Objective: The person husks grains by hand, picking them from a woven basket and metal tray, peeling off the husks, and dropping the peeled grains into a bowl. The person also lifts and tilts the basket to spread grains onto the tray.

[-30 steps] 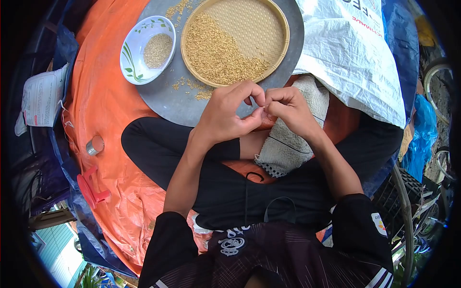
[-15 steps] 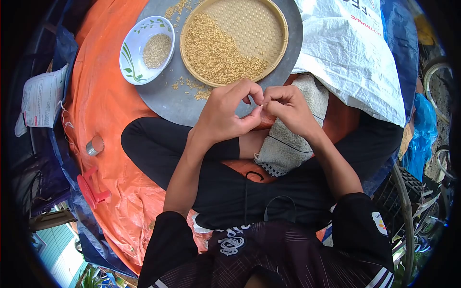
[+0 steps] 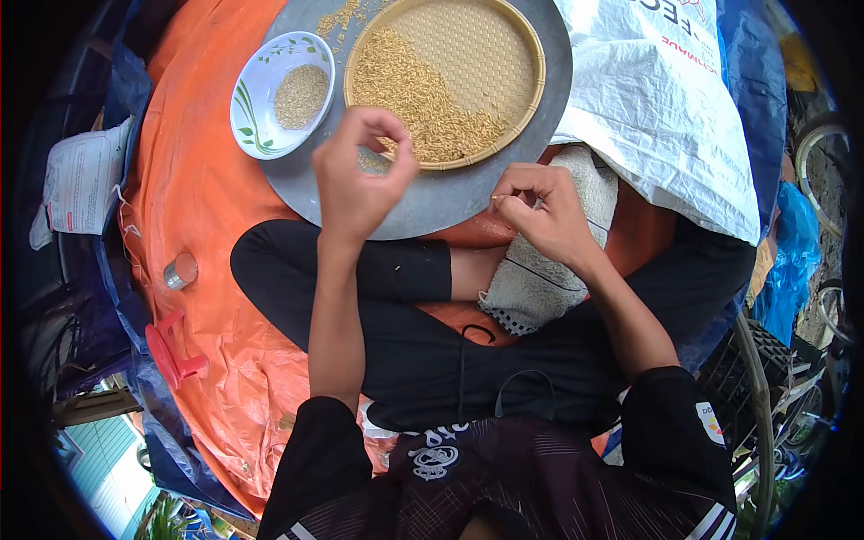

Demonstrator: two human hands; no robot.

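My left hand [image 3: 363,171] is raised over the near left edge of the grey round tray [image 3: 432,202], thumb and index finger curled together; anything between them is too small to make out. My right hand [image 3: 546,211] pinches a tiny pale grain [image 3: 494,198] above the striped cloth [image 3: 540,274] near my knee. On the tray, a woven basket [image 3: 537,81] holds a heap of golden unhusked grain [image 3: 405,90]. Left of it stands a white bowl [image 3: 247,99] with green leaf patterns, holding paler grain [image 3: 301,97].
An orange tarp [image 3: 198,180] lies under everything. A white sack [image 3: 648,117] is at the upper right. On the left are a tin can [image 3: 181,270] and a red plastic object [image 3: 175,351]. A blue plastic bag [image 3: 789,261] and a black crate [image 3: 733,364] are at the right.
My left hand has parted from my right hand and moved up and left toward the bowl. My right hand stays nearly in place, still pinching.
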